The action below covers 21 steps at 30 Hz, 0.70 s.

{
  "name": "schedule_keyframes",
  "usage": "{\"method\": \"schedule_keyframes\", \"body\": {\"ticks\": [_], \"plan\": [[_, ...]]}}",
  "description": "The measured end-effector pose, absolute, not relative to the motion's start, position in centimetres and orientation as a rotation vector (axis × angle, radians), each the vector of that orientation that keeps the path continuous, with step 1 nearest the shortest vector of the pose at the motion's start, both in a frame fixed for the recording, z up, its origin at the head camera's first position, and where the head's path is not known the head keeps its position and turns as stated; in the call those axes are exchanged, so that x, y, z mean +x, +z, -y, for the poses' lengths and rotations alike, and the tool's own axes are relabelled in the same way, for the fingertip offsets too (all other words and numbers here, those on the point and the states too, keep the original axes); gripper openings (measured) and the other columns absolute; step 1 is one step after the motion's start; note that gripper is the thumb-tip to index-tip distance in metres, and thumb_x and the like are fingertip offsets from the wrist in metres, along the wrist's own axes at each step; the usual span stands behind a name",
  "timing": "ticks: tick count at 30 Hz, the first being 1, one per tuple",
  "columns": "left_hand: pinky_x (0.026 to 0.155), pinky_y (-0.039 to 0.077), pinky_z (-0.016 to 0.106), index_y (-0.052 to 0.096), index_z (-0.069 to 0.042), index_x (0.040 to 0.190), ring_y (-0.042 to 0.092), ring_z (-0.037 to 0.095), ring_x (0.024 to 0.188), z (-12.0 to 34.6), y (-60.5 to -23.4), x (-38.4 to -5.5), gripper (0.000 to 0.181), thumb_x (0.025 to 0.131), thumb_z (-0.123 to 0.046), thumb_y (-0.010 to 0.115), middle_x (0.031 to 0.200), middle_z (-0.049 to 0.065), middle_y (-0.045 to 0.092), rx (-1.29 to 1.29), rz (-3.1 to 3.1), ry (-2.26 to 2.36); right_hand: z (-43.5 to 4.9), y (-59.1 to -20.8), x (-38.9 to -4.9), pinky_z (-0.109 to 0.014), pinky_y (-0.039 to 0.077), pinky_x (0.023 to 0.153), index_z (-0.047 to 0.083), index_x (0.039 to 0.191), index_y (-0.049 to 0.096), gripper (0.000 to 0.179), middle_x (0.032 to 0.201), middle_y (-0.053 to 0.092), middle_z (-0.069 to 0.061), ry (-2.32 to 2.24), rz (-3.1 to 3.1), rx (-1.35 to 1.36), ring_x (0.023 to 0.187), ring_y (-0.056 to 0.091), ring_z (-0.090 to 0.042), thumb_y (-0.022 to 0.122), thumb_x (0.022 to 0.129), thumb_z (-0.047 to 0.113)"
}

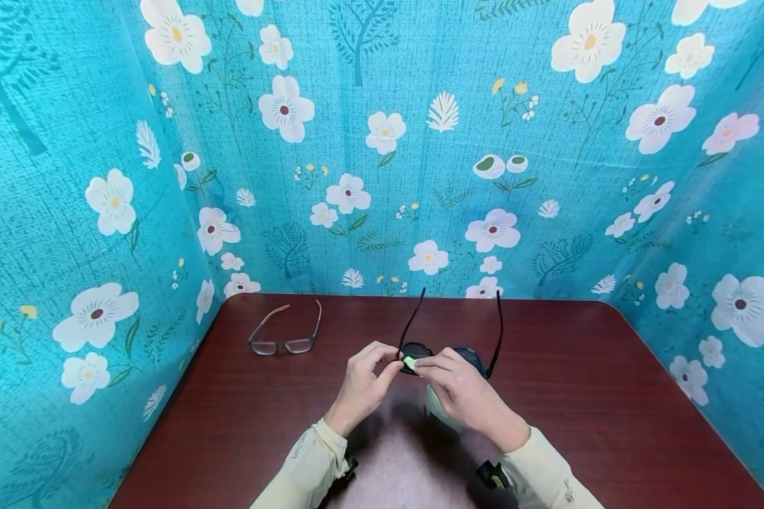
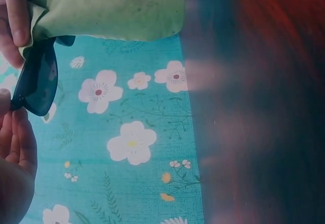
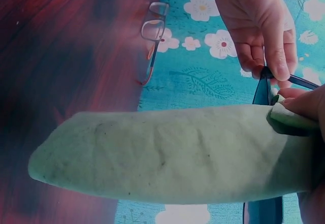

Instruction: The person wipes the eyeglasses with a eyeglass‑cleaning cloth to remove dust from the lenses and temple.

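Black sunglasses [image 1: 415, 350] with dark lenses are held up over the table, their temples spread and pointing away from the person. My left hand [image 1: 363, 385] pinches them at the left corner, by the hinge, between thumb and fingers. Between the fingers of my right hand [image 1: 467, 399] is a light green cloth [image 3: 162, 155], its bunched edge at the left lens. The rest of the cloth hangs down below that hand. In the left wrist view, the lens [image 2: 40, 82] shows between the two hands, its upper end covered by the cloth.
Eyeglasses [image 1: 298, 346] with clear lenses and orange-brown temples lie unfolded at the back left of the dark red-brown table [image 1: 229, 424]. A blue flowered curtain [image 1: 382, 205] surrounds the table's back and sides. Dark straps with small devices show at both wrists.
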<state>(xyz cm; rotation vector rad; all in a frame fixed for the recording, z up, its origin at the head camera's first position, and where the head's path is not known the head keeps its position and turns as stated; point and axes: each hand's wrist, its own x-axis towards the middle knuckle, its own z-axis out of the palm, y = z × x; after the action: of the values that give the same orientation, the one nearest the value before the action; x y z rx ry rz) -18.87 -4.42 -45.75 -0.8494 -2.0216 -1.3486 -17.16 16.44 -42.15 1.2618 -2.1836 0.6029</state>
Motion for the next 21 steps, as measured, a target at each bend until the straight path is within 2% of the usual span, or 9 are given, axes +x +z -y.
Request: {"method": "schedule_keyframes", "body": {"ticks": [2, 4, 5, 8, 11, 16, 21], "plan": [[0.058, 0.046, 0.018, 0.066, -0.009, 0.097, 0.056, 0.008, 0.076, 4.5, -45.6, -19.0, 0.012, 0.085, -0.008, 0.070, 0.085, -0.003, 0.060, -0.838, 2.032, -1.349, -16.5, -42.0, -17.1, -0.022, 0.045, 0.068, 0.004, 0.101, 0.071, 0.015, 0.105, 0.067, -0.005, 0.607, 2.186, 1.263, 0.083, 0.052, -0.016, 0.060, 0.091, 0.004], [0.057, 0.046, 0.020, 0.066, -0.010, 0.096, 0.055, 0.008, 0.075, 4.7, -45.4, -19.1, 0.011, 0.086, -0.009, 0.070, 0.084, -0.004, 0.059, -0.821, 2.044, -1.349, -16.6, -42.0, -17.0, -0.022, 0.045, 0.069, 0.005, 0.101, 0.071, 0.021, 0.105, 0.066, -0.005, 0.611, 2.186, 1.263, 0.085, 0.052, -0.016, 0.067, 0.082, -0.004], [0.057, 0.046, 0.021, 0.066, -0.010, 0.096, 0.055, 0.007, 0.075, 4.7, -45.3, -19.1, 0.011, 0.086, -0.009, 0.070, 0.084, -0.004, 0.059, -0.813, 2.048, -1.351, -16.6, -42.0, -17.0, -0.023, 0.046, 0.071, 0.005, 0.102, 0.071, 0.023, 0.105, 0.066, -0.005, 0.614, 2.180, 1.262, 0.087, 0.054, -0.016, 0.067, 0.081, -0.005], [0.055, 0.046, 0.022, 0.067, -0.009, 0.096, 0.055, 0.007, 0.074, 5.0, -44.9, -19.2, 0.010, 0.087, -0.010, 0.069, 0.083, -0.005, 0.058, -0.795, 2.054, -1.342, -16.5, -41.9, -16.9, -0.027, 0.049, 0.076, 0.003, 0.105, 0.069, 0.017, 0.106, 0.063, -0.007, 0.636, 2.144, 1.243, 0.092, 0.057, -0.019, 0.061, 0.090, 0.002], [0.054, 0.045, 0.020, 0.067, -0.009, 0.097, 0.055, 0.007, 0.073, 5.3, -44.6, -19.4, 0.010, 0.087, -0.009, 0.069, 0.083, -0.005, 0.058, -0.788, 2.050, -1.317, -16.5, -41.9, -16.8, -0.031, 0.050, 0.078, 0.000, 0.111, 0.067, 0.025, 0.108, 0.061, -0.010, 0.659, 2.112, 1.203, 0.095, 0.058, -0.021, 0.050, 0.099, 0.015], [0.054, 0.042, 0.016, 0.068, -0.009, 0.099, 0.055, 0.006, 0.074, 5.6, -44.1, -19.5, 0.012, 0.086, -0.010, 0.070, 0.085, -0.005, 0.059, -0.783, 2.059, -1.287, -16.4, -41.7, -16.7, -0.029, 0.051, 0.073, 0.001, 0.111, 0.067, 0.037, 0.105, 0.062, -0.007, 0.667, 2.126, 1.118, 0.091, 0.057, -0.018, 0.043, 0.101, 0.027], [0.058, 0.047, 0.017, 0.068, -0.007, 0.100, 0.056, 0.006, 0.075, 5.8, -43.6, -19.5, 0.014, 0.086, -0.009, 0.070, 0.087, -0.004, 0.060, -0.807, 2.046, -1.278, -16.4, -41.6, -16.7, -0.028, 0.050, 0.072, 0.002, 0.107, 0.067, 0.033, 0.100, 0.061, -0.006, 0.681, 2.100, 1.067, 0.088, 0.056, -0.018, 0.045, 0.101, 0.026]]}}
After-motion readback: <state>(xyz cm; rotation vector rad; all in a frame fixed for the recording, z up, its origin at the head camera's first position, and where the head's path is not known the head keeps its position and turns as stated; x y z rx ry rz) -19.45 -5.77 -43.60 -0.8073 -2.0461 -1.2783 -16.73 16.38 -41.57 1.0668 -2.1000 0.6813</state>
